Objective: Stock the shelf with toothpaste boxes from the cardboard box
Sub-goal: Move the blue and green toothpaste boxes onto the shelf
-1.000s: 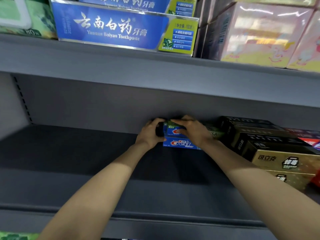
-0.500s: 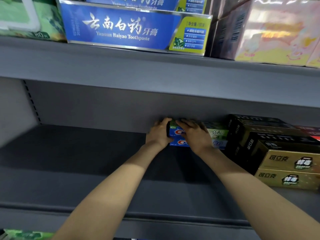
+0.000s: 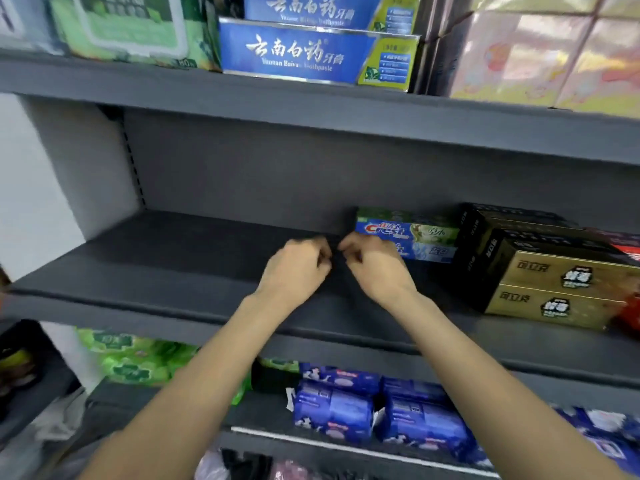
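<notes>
Fingers (image 3: 320,250) curled, empty; glossy rectangular Crest boxes (image 3: 410,233) stacked on matte shelf (image 3: 166,265)

Grey shelf (image 3: 173,268): two Crest toothpaste boxes (image 3: 408,233) lay stacked at far side, right of middle, against back wall. Just right of them sat stacked black-and-gold boxes (image 3: 540,271), reaching toward near edge. Red pack (image 3: 628,313) lay at right end.

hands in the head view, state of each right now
Left hand: closed, fingers curled, holding nothing.
Right hand: closed, fingers curled, holding nothing.
</notes>
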